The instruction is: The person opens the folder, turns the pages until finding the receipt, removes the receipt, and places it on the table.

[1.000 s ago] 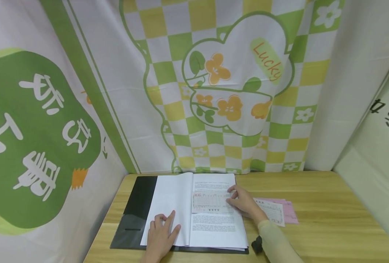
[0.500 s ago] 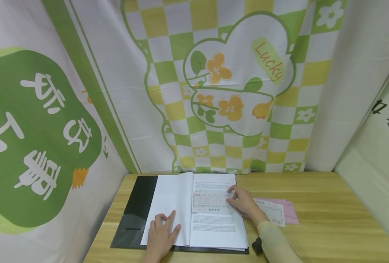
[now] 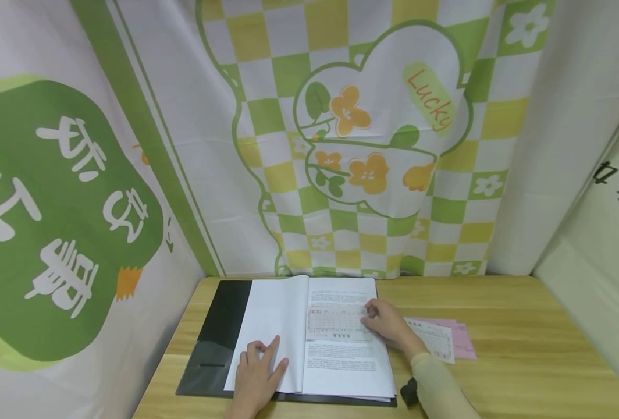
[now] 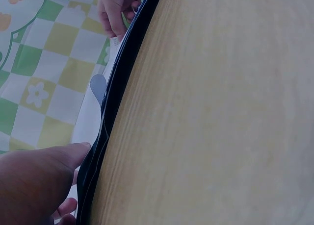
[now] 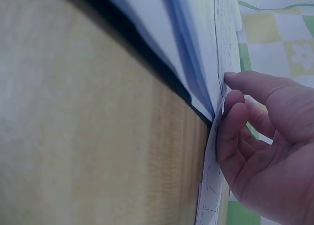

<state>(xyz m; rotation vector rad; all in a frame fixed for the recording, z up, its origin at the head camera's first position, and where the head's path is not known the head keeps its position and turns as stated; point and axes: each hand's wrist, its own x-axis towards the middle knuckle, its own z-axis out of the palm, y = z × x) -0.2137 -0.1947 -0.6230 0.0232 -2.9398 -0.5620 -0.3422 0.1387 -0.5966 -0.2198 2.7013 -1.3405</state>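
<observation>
A black folder [image 3: 210, 343] lies unfolded on the wooden table, with a blank white page [image 3: 273, 314] on the left and a printed page [image 3: 341, 381] on the right. Across the printed page lies a printed slip [image 3: 335, 323] with a grid and small red marks. My right hand [image 3: 390, 326] pinches the slip near its right edge between thumb and curled fingers; the right wrist view shows the thumb [image 5: 245, 84] against the paper. My left hand [image 3: 257, 372] rests on the blank page with its fingers spread.
Right of the folder, partly behind my right wrist, a white printed slip [image 3: 437, 343] overlaps a pink slip [image 3: 463, 342] on the wooden table [image 3: 524, 361]. A small black object [image 3: 409, 391] is beside my right sleeve. Patterned curtains [image 3: 335, 244] stand at the back and sides.
The right fingertips have drawn slightly closer together at the slip's edge. The left hand keeps its place on the blank page, and the view shifts a little.
</observation>
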